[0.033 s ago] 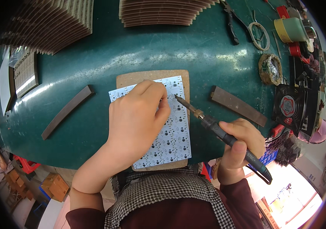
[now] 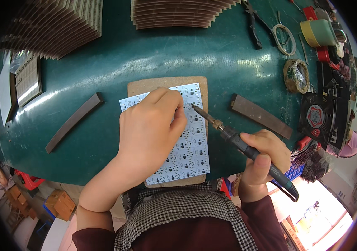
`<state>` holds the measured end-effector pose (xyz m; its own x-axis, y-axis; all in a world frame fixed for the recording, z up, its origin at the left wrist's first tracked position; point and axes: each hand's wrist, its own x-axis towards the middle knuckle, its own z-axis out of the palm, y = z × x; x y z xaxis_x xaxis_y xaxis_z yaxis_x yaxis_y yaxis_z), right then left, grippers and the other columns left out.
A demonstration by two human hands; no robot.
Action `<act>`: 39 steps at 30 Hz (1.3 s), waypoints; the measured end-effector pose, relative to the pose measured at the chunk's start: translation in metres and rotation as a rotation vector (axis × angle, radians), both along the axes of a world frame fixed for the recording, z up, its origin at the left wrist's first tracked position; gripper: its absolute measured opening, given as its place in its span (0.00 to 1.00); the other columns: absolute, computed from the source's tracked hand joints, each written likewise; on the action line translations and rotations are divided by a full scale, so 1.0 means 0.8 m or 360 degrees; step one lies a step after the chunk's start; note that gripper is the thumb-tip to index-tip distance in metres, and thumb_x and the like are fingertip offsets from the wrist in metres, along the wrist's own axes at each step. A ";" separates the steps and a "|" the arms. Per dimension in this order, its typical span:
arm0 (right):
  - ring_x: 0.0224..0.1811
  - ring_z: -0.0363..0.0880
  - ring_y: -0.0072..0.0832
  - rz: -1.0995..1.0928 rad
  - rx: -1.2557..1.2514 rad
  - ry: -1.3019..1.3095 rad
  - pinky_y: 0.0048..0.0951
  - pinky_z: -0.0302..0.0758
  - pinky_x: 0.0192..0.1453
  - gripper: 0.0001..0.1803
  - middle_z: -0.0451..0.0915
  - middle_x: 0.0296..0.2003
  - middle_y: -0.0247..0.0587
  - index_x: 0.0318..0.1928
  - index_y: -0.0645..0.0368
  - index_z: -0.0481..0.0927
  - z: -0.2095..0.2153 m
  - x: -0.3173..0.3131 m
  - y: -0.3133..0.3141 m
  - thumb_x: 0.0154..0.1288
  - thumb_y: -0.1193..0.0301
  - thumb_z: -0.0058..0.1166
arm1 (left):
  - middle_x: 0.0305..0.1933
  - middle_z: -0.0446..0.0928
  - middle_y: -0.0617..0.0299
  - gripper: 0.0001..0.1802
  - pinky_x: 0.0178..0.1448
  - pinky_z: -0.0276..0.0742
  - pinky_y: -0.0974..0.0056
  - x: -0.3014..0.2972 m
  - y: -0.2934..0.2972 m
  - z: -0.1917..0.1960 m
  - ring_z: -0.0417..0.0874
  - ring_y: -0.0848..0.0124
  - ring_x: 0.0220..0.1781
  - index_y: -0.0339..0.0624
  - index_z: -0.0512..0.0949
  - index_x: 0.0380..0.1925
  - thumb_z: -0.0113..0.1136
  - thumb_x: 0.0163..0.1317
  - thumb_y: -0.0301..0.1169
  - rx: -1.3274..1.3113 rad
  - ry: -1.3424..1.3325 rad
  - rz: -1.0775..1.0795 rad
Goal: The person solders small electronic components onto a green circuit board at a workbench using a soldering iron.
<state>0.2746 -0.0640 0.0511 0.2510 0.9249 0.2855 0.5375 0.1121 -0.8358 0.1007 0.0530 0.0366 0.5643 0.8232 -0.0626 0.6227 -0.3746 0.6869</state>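
Note:
A white circuit board [image 2: 193, 154] dotted with small black parts lies on a tan pad [image 2: 134, 88] in front of me. My right hand [image 2: 268, 157] is closed around a soldering iron [image 2: 239, 144]. The iron slants up and to the left, its tip at a spot near the board's upper right. Over the board's upper left half is my left hand [image 2: 151, 125], with fingers curled and thumb and forefinger brought together close to the iron's tip. Whatever those fingers pinch is hidden behind the hand.
Dark bars flank the pad, one at left [image 2: 74, 122], one at right [image 2: 262, 116]. Stacked boards [image 2: 174, 14] stand at the far side. To the right are pliers [image 2: 253, 27], a tape roll [image 2: 283, 39], a round tin [image 2: 296, 75] and a black fan [image 2: 314, 117].

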 end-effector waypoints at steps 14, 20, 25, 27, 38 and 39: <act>0.19 0.75 0.32 0.0012 -0.0076 0.0015 0.28 0.69 0.24 0.14 0.78 0.22 0.45 0.31 0.66 0.80 0.008 0.002 0.009 0.53 0.65 0.54 | 0.30 0.76 0.58 0.04 0.32 0.73 0.65 0.005 -0.002 0.000 0.78 0.61 0.29 0.37 0.73 0.26 0.57 0.49 0.22 0.0043 0.0041 -0.0025; 0.19 0.74 0.32 -0.0112 0.0000 0.0031 0.27 0.69 0.23 0.17 0.76 0.19 0.44 0.31 0.67 0.80 0.006 0.000 0.000 0.55 0.63 0.52 | 0.28 0.75 0.58 0.04 0.26 0.68 0.68 0.002 -0.004 -0.002 0.74 0.68 0.22 0.37 0.74 0.27 0.56 0.50 0.21 0.0060 -0.0037 -0.0008; 0.17 0.73 0.31 -0.0194 0.0146 -0.0016 0.27 0.68 0.22 0.26 0.75 0.17 0.41 0.32 0.67 0.79 0.001 -0.002 -0.006 0.61 0.52 0.48 | 0.26 0.74 0.65 0.02 0.21 0.56 0.74 -0.009 -0.003 0.008 0.59 0.82 0.15 0.37 0.74 0.27 0.56 0.52 0.20 -0.0309 -0.0286 0.0145; 0.16 0.73 0.30 -0.0218 0.0203 -0.0025 0.27 0.68 0.21 0.29 0.74 0.17 0.40 0.32 0.66 0.79 -0.003 -0.002 -0.011 0.62 0.48 0.46 | 0.25 0.73 0.68 0.02 0.20 0.52 0.76 -0.020 -0.004 0.010 0.54 0.86 0.15 0.37 0.74 0.28 0.56 0.54 0.20 -0.0410 -0.0431 0.0216; 0.20 0.75 0.26 -0.0322 0.0244 0.0190 0.24 0.72 0.31 0.19 0.77 0.25 0.50 0.53 0.67 0.66 -0.049 -0.025 -0.031 0.67 0.67 0.45 | 0.27 0.66 0.70 0.01 0.33 0.58 0.79 -0.082 -0.037 -0.006 0.64 0.85 0.29 0.36 0.68 0.33 0.49 0.63 0.22 -0.0318 -0.0503 0.0744; 0.19 0.74 0.25 -0.0319 0.0245 0.0223 0.23 0.72 0.27 0.15 0.79 0.25 0.49 0.52 0.67 0.67 -0.048 -0.029 -0.028 0.67 0.74 0.42 | 0.28 0.66 0.69 0.01 0.34 0.58 0.78 -0.083 -0.040 -0.008 0.64 0.85 0.30 0.36 0.68 0.34 0.48 0.63 0.22 -0.0362 -0.0544 0.0779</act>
